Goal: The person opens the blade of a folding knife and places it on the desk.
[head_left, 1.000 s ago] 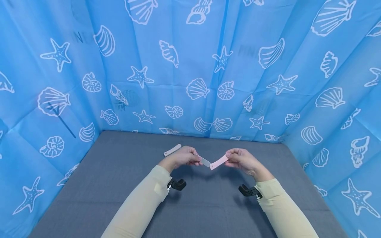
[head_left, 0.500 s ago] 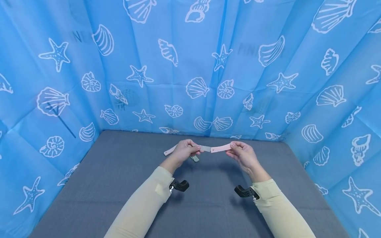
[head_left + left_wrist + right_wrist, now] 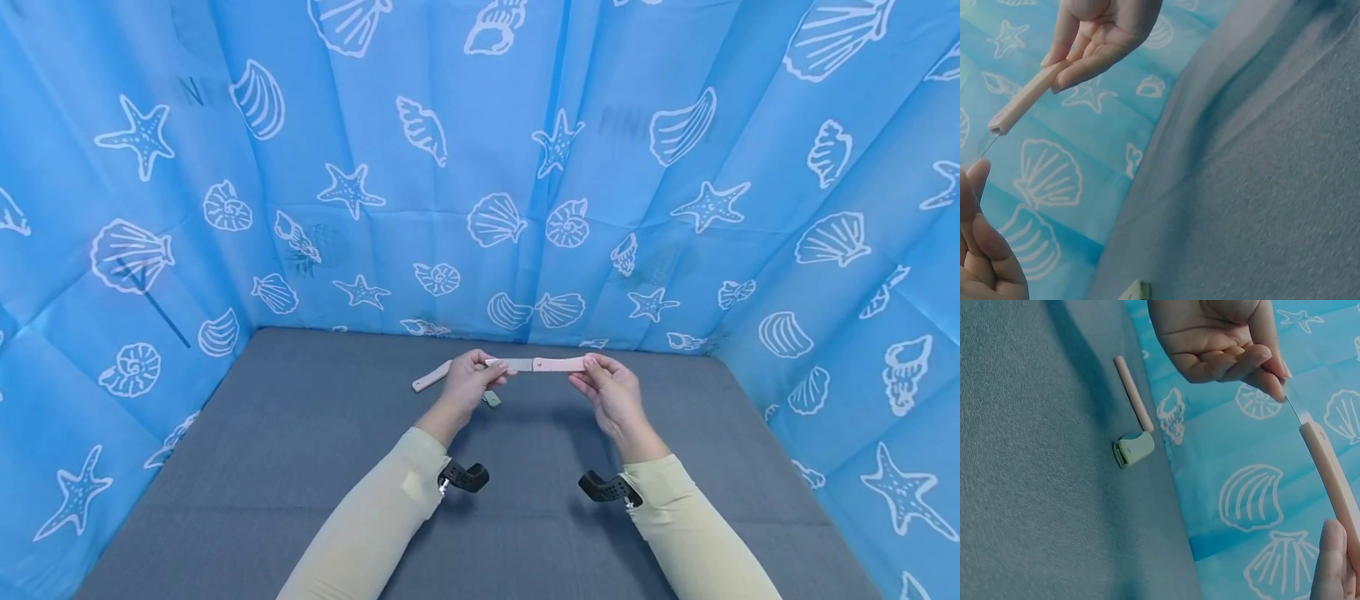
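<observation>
A folding knife with a pale pink handle [image 3: 561,364] is held level above the grey table, its metal blade [image 3: 519,364] swung out in line with the handle. My left hand [image 3: 467,385] pinches the blade near its tip between thumb and fingers. At the handle's far end, my right hand [image 3: 617,396] grips with thumb and fingertips. Seen edge-on in the right wrist view, the blade [image 3: 1297,411] runs from the left fingertips into the handle [image 3: 1332,469]. In the left wrist view the handle [image 3: 1029,97] slants up to the right hand [image 3: 1107,37].
A second pale pink handle-like piece [image 3: 431,377] lies on the grey table [image 3: 300,467] left of my left hand. Close by lies a small pale green object [image 3: 1135,449] with a dark slot at its end. A blue shell-print curtain [image 3: 450,208] encloses the table's back and sides.
The blade and handle have gone from a bent V to a straight line. Both hands have risen farther from me, and the green object has come into sight beside the left hand.
</observation>
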Tool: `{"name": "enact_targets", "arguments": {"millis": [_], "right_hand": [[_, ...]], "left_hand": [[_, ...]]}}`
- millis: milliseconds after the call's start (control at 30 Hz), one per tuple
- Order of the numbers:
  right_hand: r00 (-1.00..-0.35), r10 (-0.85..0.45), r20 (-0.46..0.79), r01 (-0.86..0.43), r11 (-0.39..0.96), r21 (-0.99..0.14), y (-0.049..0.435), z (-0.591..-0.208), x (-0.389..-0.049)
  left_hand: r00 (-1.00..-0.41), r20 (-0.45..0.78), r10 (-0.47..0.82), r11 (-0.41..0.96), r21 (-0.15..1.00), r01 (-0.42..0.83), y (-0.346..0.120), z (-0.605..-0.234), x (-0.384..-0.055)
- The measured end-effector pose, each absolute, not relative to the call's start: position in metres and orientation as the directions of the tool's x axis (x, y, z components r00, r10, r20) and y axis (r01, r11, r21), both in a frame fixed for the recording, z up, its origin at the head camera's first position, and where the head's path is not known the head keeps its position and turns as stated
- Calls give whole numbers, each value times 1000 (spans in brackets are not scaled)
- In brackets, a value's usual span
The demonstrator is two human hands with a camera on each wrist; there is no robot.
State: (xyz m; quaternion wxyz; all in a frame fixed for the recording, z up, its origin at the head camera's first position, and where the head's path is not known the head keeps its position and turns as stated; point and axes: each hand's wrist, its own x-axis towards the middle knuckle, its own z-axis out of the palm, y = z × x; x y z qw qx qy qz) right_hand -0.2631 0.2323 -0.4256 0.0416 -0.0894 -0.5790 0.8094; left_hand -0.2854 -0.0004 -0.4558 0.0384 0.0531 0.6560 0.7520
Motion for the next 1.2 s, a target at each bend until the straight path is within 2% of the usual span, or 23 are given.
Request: {"name": "enact_targets", "arguments": {"millis": [200,500,667,900,1200], "right_hand": [[-976,188,-109,41,-333,-942,232,-429,-262],[-986,134,-96,51,-310,-949,237,-435,-262],[-993,113,-24,1,-197,-980,245,-440,-259],[-992,44,120,-118,47,-992,258,-442,-257],[-984,14,179,-175,148,-974,265,-448,-256]], "left_hand": [[-994,-8,105,-145,989,-23,4,-462,-283],[-995,-45,93,-149,987,-59,4,-464,-280],[-994,-64,90,-145,987,-76,3,-464,-278],[-995,-60,80,-148,986,-71,4,-463,-274],[-993,-85,84,-156,983,-97,6,-466,-271]]}}
